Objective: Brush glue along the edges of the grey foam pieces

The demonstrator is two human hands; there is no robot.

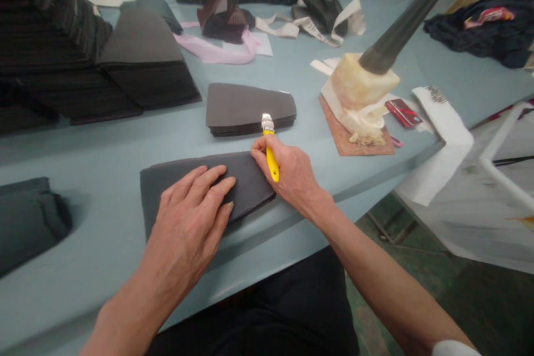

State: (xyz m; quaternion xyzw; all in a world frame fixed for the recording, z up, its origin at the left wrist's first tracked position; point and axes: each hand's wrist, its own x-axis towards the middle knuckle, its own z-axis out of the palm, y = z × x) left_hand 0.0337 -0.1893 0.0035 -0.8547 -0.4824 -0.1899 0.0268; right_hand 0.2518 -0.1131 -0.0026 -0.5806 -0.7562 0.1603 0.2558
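Note:
My left hand [194, 208] lies flat, fingers stretched out, pressing on a dark grey wedge-shaped piece [246, 181] near the table's front edge. My right hand [290, 172] grips a small brush with a yellow handle [272, 161] at the piece's right end. The brush's whitish bristles [267, 122] point away from me. Beyond the brush lies a short stack of the same dark pieces [248, 108].
A yellowish glue block with a dark cone stuck in it [361, 89] rests on a brown board at right, next to a red item [403, 112]. Tall stacks of dark pieces [142, 64] fill the left. Ribbons and fabric scraps [225, 22] lie at the back of the grey-blue table [104, 144].

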